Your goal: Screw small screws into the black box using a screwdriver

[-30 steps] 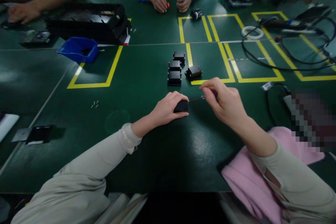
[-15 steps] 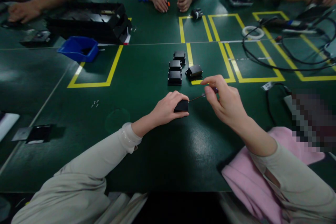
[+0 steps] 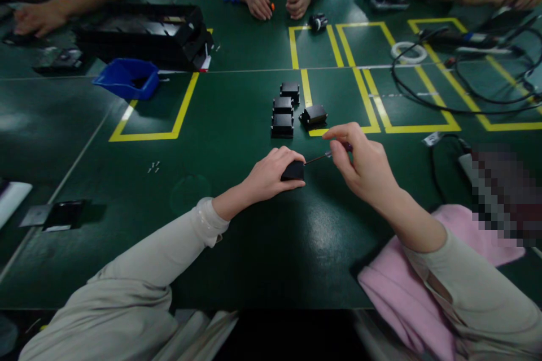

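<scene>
My left hand (image 3: pixel 271 174) is wrapped over a small black box (image 3: pixel 293 171) and presses it onto the green table (image 3: pixel 237 225). My right hand (image 3: pixel 364 166) pinches a thin screwdriver (image 3: pixel 324 155) whose metal tip points left into the side of that box. Just beyond, three more black boxes (image 3: pixel 282 114) stand in a short column, and a fourth (image 3: pixel 313 115) lies tilted beside them on a yellow line.
A blue bin (image 3: pixel 127 79) and a black tray (image 3: pixel 144 34) sit at the far left. Small screws (image 3: pixel 153 167) lie left of my hands. Black cables (image 3: pixel 457 90) loop at the right. A pink cloth (image 3: pixel 406 287) lies under my right arm. Other people's hands (image 3: pixel 275 4) rest along the far edge.
My right hand has shifted slightly while twisting the screwdriver. The left hand and the box have stayed put.
</scene>
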`<state>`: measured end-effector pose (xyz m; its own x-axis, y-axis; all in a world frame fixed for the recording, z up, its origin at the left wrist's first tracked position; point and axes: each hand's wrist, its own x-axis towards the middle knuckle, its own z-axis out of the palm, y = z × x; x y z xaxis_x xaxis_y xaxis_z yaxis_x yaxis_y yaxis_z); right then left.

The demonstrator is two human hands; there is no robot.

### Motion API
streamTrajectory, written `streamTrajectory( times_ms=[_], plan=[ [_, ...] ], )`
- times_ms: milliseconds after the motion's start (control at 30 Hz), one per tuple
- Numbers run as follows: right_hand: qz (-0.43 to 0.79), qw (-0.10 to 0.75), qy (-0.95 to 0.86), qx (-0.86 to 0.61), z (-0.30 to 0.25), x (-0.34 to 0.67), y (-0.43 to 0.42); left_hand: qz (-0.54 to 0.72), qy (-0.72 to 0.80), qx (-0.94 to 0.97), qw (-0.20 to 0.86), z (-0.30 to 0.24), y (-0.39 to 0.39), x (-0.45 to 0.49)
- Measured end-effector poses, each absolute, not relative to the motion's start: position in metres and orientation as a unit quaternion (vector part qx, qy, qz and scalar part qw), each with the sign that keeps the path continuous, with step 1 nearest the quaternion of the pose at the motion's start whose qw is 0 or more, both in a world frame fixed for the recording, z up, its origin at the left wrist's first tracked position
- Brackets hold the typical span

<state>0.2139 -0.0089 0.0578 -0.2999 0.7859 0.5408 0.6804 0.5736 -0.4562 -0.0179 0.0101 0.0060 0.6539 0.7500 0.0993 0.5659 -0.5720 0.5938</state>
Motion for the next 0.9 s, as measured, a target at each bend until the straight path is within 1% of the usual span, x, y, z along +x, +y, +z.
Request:
streamTrajectory(
  times_ms=[200, 367, 567, 700, 900],
  plan=[
    [0.053, 0.376, -0.797, -0.469, 0.059, 0.2142, -0.0093, 0.174, 0.377, 0.869, 0.27, 0.0062, 0.0102, -0.0183],
    [0.066, 0.378, -0.804, -0.454, 0.0589, 0.213, -0.0098, 0.169, 0.382, 0.868, 0.269, 0.0067, 0.0099, -0.018],
    [0.034, 0.365, -0.802, -0.471, 0.0592, 0.2136, -0.0103, 0.172, 0.378, 0.869, 0.269, 0.0055, 0.01, -0.0185],
    [0.056, 0.374, -0.806, -0.456, 0.0583, 0.2142, -0.0089, 0.173, 0.378, 0.869, 0.27, 0.0054, 0.0104, -0.0186],
    [0.052, 0.361, -0.792, -0.49, 0.0562, 0.215, -0.0077, 0.175, 0.377, 0.868, 0.271, 0.0067, 0.0102, -0.0188]
  ],
)
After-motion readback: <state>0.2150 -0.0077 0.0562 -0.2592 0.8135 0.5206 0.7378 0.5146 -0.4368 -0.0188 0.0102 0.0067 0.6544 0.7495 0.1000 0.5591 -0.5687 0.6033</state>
